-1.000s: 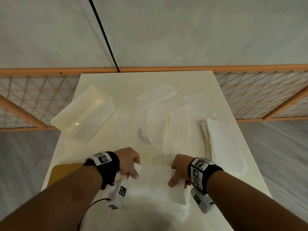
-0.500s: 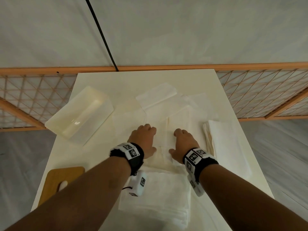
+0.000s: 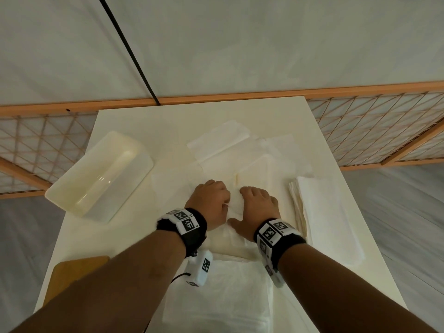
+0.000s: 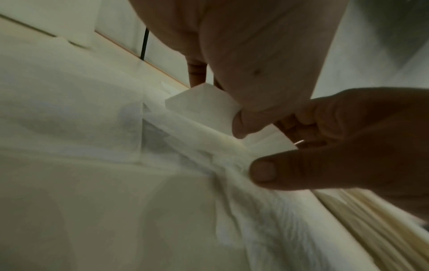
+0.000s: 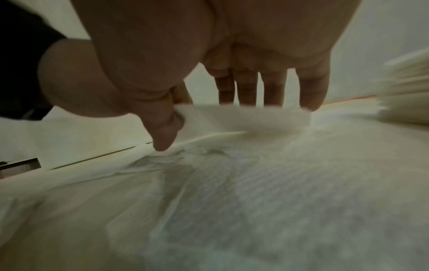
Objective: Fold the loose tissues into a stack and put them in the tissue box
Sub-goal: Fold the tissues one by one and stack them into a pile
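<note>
Both hands on a loose tissue at the middle of a cream table.

Head view: the left hand [image 3: 211, 205] and right hand [image 3: 258, 207] lie side by side on a loose tissue [image 3: 234, 205] among scattered sheets on the table [image 3: 168, 121]. The open tissue box [image 3: 101, 174] sits far left, a folded stack [image 3: 322, 212] right, another pile [image 3: 228, 296] near, a wooden board [image 3: 72, 272] at the near-left corner; a lattice rail [image 3: 372, 126] and pale wall stand behind.
Left wrist view: the left thumb and fingers pinch a raised fold of tissue [image 4: 204, 106]; the right hand's thumb presses the crumpled sheet just beside it.
Right wrist view: the right fingers [image 5: 311, 88] reach down to a lifted tissue edge [image 5: 243, 113], thumb on the sheet in front of it; a true grasp cannot be told.
</note>
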Motion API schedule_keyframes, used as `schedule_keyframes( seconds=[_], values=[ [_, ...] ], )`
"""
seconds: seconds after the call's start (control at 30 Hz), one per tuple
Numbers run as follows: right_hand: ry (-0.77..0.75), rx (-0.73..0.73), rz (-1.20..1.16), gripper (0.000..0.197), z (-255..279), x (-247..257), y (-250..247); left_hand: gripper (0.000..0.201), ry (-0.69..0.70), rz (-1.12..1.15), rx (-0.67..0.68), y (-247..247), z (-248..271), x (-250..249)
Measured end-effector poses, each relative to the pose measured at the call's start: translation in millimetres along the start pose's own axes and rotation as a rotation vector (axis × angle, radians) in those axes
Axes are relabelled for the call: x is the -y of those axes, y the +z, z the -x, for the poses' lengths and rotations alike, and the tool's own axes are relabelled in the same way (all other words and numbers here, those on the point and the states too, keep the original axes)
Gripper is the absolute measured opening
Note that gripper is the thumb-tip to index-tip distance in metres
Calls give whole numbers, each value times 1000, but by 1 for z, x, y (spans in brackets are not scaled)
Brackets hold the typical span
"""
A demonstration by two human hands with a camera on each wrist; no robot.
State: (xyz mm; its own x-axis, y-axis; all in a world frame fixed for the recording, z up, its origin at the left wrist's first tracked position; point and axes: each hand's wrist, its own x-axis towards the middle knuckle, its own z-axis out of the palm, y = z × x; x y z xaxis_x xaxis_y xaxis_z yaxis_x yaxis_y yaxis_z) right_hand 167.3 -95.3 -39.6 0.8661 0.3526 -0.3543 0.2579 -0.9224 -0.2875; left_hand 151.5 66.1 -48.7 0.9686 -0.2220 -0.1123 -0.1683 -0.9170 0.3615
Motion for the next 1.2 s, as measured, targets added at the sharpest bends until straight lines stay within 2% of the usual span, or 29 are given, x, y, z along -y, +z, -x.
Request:
schedule_keyframes(
  seconds=[0.03,0.13,0.2,0.27,0.33,0.37,0.43,0.5,0.57,0.63,0.67,0.77,0.8,0.9,0.97,1.03,1.13,1.17,1.2],
  values=[
    [-22,6,13,71,-2,3,0,19,23,26,-28,-4,0,0],
    [-66,-40,-14,29,-7,13,-2,12,93,144,-149,-18,2,0],
    [-43,-95,-138,21,-7,16,-11,22,58,224,-290,-27,4,3],
    [7,-94,-406,20,-6,14,-26,43,-131,384,-460,-36,9,10],
    [63,-95,-771,17,-3,12,-45,48,-435,660,-599,-43,15,20],
    [92,-99,-977,12,-1,11,-54,47,-585,808,-620,-46,18,25],
    [161,-73,-1313,10,1,9,-67,54,-784,1147,-533,-50,21,32],
    [203,-27,-1472,12,-1,6,-74,64,-871,1434,-357,-51,25,32],
    [229,12,-1534,27,-3,4,-75,75,-886,1633,-214,-51,30,32],
    [254,59,-1593,50,-3,1,-73,70,-828,1766,-96,-53,36,29],
    [262,67,-1600,55,-3,0,-71,61,-795,1806,-83,-56,40,25],
    [289,45,-1570,41,-1,-3,-70,31,-736,1716,-210,-60,43,17],
    [308,17,-1542,36,0,-3,-71,28,-738,1679,-254,-61,44,17],
    [320,-49,-1416,43,-1,-9,-68,29,-782,1609,-303,-63,46,22],
    [279,-82,-1377,18,0,-10,-66,31,-842,1530,-319,-67,49,23],
    [286,-121,-1352,17,-1,-14,-62,46,-845,1452,-300,-70,52,24],
    [323,-219,-1288,35,-1,-12,-61,98,-659,1254,-168,-73,58,27],
    [338,-249,-1258,37,-1,-12,-62,101,-586,1112,-106,-73,58,28],
    [343,-269,-1231,36,-1,-12,-63,93,-523,969,-72,-73,58,28]
  ],
)
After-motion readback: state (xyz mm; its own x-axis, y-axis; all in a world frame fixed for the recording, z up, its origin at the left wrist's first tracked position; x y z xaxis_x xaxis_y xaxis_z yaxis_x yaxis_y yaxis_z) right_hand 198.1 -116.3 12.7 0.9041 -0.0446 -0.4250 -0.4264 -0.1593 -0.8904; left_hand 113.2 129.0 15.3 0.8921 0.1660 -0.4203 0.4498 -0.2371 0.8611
